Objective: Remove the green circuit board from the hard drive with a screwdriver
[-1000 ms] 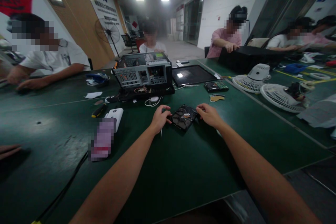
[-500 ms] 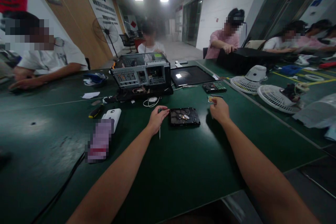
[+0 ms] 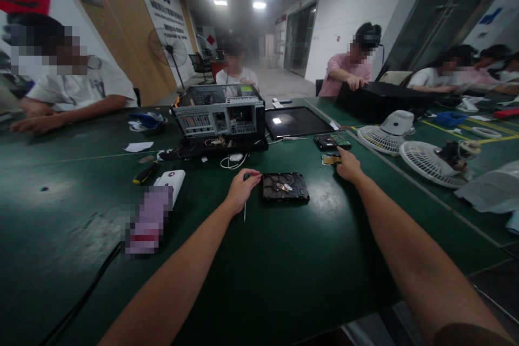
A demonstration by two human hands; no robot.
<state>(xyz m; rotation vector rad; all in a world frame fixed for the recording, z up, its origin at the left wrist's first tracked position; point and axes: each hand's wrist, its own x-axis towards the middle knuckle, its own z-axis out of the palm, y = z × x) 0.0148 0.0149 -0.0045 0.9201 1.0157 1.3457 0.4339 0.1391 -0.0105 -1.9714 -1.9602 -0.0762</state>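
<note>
An opened black hard drive (image 3: 285,187) lies flat on the green table (image 3: 259,259) in front of me. My left hand (image 3: 240,189) rests just left of it, fingers curled round a thin screwdriver (image 3: 245,206) whose shaft points toward me. My right hand (image 3: 348,165) reaches out to the far right of the drive, fingertips on a small tan and green part (image 3: 331,160) lying on the table; its fingers are bent over it.
An open computer case (image 3: 219,114) stands behind the drive, with a black side panel (image 3: 295,119), a circuit board (image 3: 332,141) and white cable (image 3: 233,160) nearby. White fan parts (image 3: 425,157) lie right. A yellow-handled screwdriver (image 3: 144,172) and white device (image 3: 170,181) lie left. Several people sit around.
Both hands let go of the hard drive, which now lies flat. My right hand moved away to the right and farther out, onto the small part. My left hand stayed beside the drive.
</note>
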